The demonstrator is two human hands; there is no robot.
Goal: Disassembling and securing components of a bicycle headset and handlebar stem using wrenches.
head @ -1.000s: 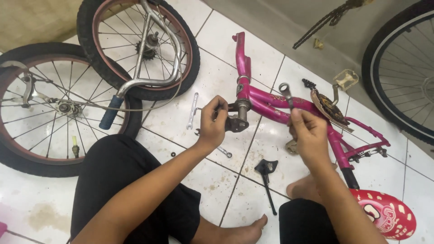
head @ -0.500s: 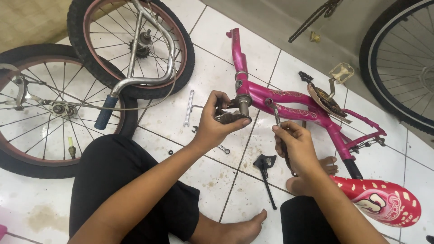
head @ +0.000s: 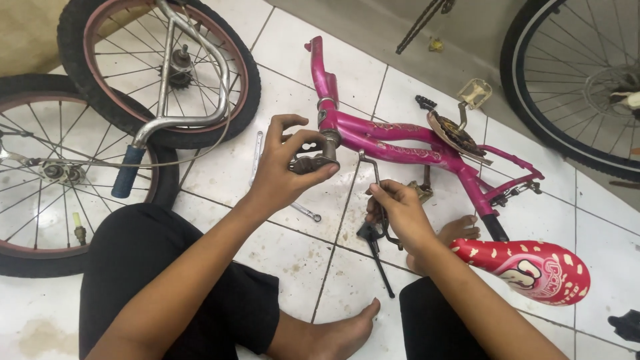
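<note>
A pink child's bicycle frame point(head: 400, 141) lies on the white tiled floor in front of me. My left hand point(head: 283, 167) grips a small grey metal part point(head: 308, 162) at the frame's head tube end. My right hand point(head: 397, 213) holds a long thin metal wrench point(head: 372, 170) upright beside the frame, its open end up. A black kickstand point(head: 377, 253) lies on the tiles just under my right hand. The frame's chainring and a pale pedal point(head: 475, 92) point away from me. A red and white saddle point(head: 533, 270) sits at the right.
Two small wheels point(head: 100, 80) and a chrome handlebar with a blue grip point(head: 127, 172) lie at the left. A larger bicycle wheel point(head: 567, 80) stands at the top right. Two flat spanners point(head: 257, 150) lie on the tiles near my left hand. My legs and bare feet frame the work area.
My right hand has lifted off the frame and come back toward me, holding the wrench upright. My left hand stays at the head tube, fingers shifted on the metal part. The view has moved closer.
</note>
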